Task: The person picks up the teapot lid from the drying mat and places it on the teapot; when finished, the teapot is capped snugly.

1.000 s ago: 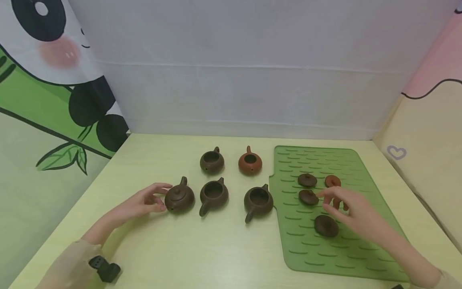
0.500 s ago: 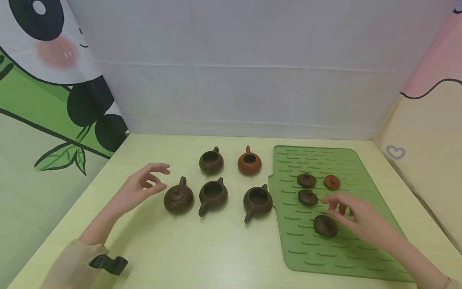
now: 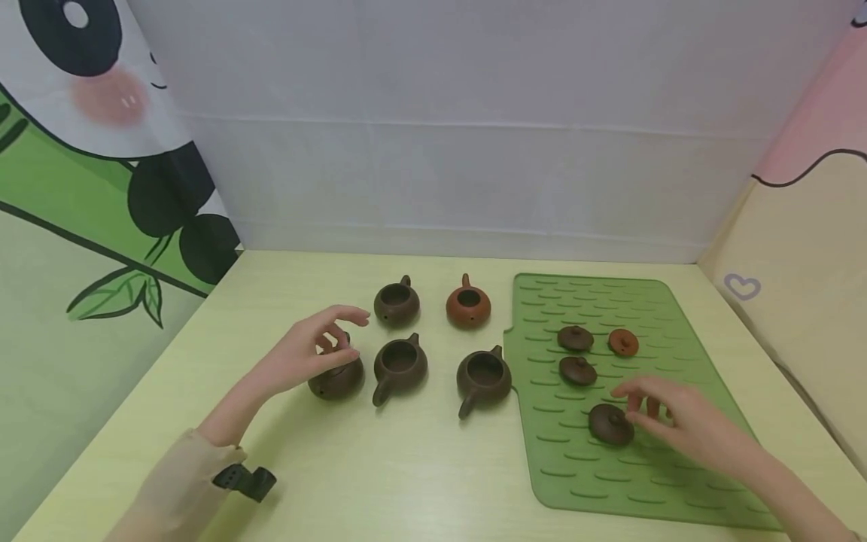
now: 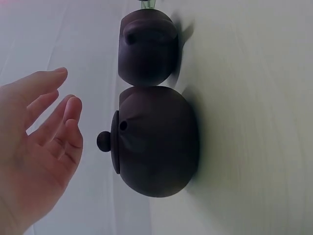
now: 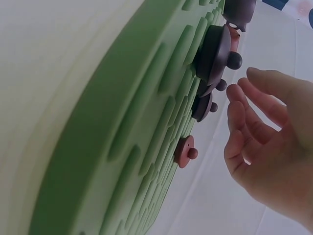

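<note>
My left hand [image 3: 308,350] hovers over a dark brown teapot [image 3: 336,380] whose lid is on; the left wrist view shows a gap between the fingers and the lid's round knob [image 4: 103,141]. To its right stands a lidless dark teapot [image 3: 400,366], and farther right another lidless dark teapot [image 3: 485,376]. My right hand [image 3: 677,414] is above the green mat [image 3: 576,482], beside the nearest dark lid [image 3: 611,424]. In the right wrist view its thumb and fingers are apart from that lid's knob [image 5: 234,60], holding nothing.
At the back stand a lidless dark teapot [image 3: 396,304] and a lidless reddish teapot [image 3: 469,305]. Two more dark lids, one far [image 3: 575,339] and one nearer [image 3: 578,370], lie on the mat with a reddish lid [image 3: 623,342]. A white backdrop [image 3: 474,181] rises behind the table.
My left hand let go of the lidded teapot's side, lifted away, then moved right over it. My right hand withdrew from the middle dark lid toward the nearest lid.
</note>
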Demonstrator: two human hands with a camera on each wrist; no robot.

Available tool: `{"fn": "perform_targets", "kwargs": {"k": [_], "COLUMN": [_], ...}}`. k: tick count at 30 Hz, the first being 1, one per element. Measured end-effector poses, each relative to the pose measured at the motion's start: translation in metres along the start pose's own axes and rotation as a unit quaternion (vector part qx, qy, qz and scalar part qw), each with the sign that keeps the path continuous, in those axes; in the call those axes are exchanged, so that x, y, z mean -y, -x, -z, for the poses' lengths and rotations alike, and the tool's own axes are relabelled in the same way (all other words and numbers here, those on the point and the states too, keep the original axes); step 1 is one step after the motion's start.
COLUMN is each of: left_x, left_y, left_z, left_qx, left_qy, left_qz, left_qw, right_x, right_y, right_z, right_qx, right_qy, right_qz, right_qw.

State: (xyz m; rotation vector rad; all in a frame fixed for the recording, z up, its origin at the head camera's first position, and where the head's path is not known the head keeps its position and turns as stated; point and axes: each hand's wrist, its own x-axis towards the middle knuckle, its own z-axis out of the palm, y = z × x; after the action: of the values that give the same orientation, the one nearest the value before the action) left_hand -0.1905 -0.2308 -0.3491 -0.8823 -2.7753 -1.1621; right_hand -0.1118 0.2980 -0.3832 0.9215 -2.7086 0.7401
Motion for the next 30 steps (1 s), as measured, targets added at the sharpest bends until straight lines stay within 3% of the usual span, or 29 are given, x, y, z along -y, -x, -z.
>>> {"fn": "perform_targets", "kwargs": {"k": [5,12,24,30], "left_x": [0.0,0.003,0.0,0.0], "left_y": [-0.008,-0.015,-0.03,-0.034], "left_z": [-0.006,-0.012,-0.017,-0.019], "left_qx": [0.033,0.065,0.118,0.135], "left_qy": [-0.011,-0.065,-0.127,-0.126], "left_qz": [-0.001,-0.007,0.022,0.031], "left_qw": [0.9994,0.9957,0.9846,0.9823], "right_x": [-0.003,-0.007,-0.005,-0.007], "right_y": [0.001,0.001,-0.001,-0.002], "right_z": [-0.002,-0.002,-0.001,-0.002], "right_qx": [0.01,0.022,0.061,0.064], "right_qy": [0.008,0.007,-0.017,-0.021], "right_qz": [-0.001,0.009,-0.005,-0.009], "right_qw": [0.9999,0.9997,0.998,0.9977]}}
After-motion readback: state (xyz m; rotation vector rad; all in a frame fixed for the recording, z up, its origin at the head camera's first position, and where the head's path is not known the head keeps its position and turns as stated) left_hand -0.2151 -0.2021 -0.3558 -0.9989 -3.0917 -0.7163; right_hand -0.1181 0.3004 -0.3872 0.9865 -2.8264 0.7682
